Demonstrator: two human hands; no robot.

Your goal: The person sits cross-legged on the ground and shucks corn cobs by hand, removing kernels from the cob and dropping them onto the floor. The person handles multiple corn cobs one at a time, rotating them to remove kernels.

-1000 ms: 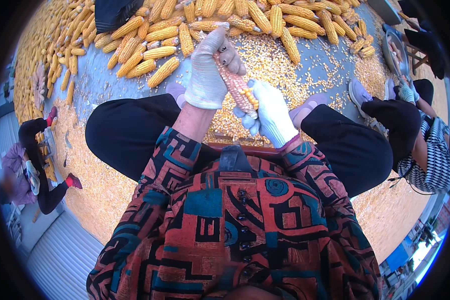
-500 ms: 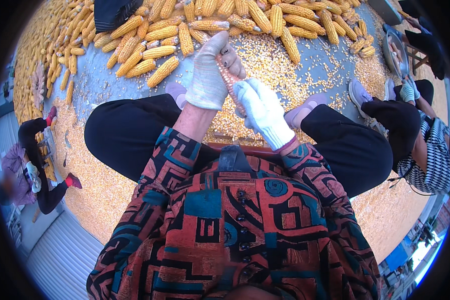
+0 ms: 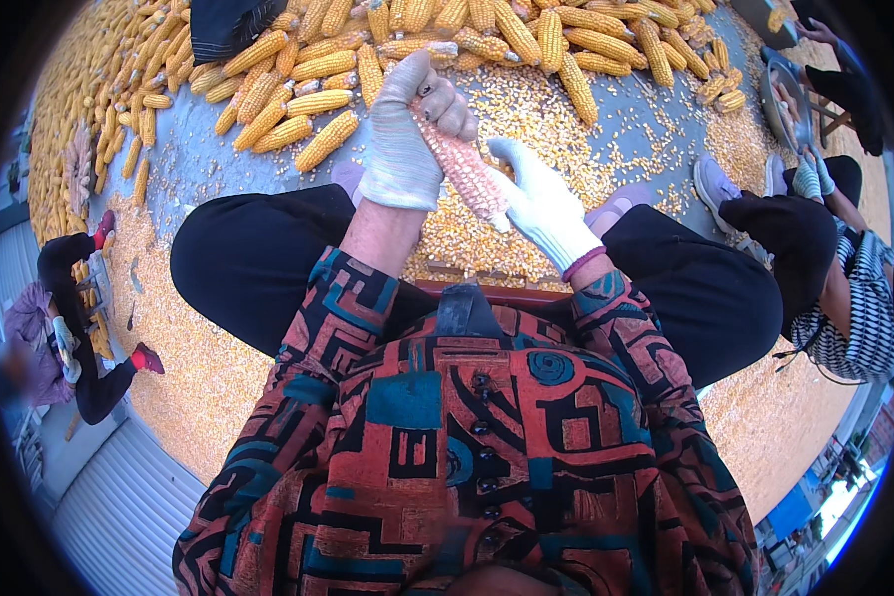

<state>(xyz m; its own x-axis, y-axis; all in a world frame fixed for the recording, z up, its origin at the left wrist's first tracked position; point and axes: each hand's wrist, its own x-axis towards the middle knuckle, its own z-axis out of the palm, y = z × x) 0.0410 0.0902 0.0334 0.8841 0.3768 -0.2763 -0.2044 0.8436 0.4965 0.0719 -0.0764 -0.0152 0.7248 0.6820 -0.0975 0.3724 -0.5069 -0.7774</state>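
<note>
My left hand (image 3: 402,149), in a pale, soiled glove, grips a pinkish, mostly stripped corn cob (image 3: 457,174) that slants down to the right. My right hand (image 3: 546,209), in a white knitted glove, is at the cob's lower end, one digit stretched upward away from it; its other fingers are partly hidden by the cob. Loose yellow kernels (image 3: 556,124) lie on the grey ground (image 3: 358,154) beyond my hands, and a reddish wooden edge (image 3: 512,292) shows below them.
A big heap of yellow corn ears (image 3: 338,65) spreads ahead and left. A seated co-worker (image 3: 40,338) is at left. Another (image 3: 829,278) sits close at right, gloved hands beside a metal basin (image 3: 785,99); a third person's hand (image 3: 817,32) shows above. Dark cloth (image 3: 223,25) lies on the heap.
The yellow kernels seen on the cob a second ago are gone from it. My right hand has shifted slightly and its upper digit has lifted away from the cob.
</note>
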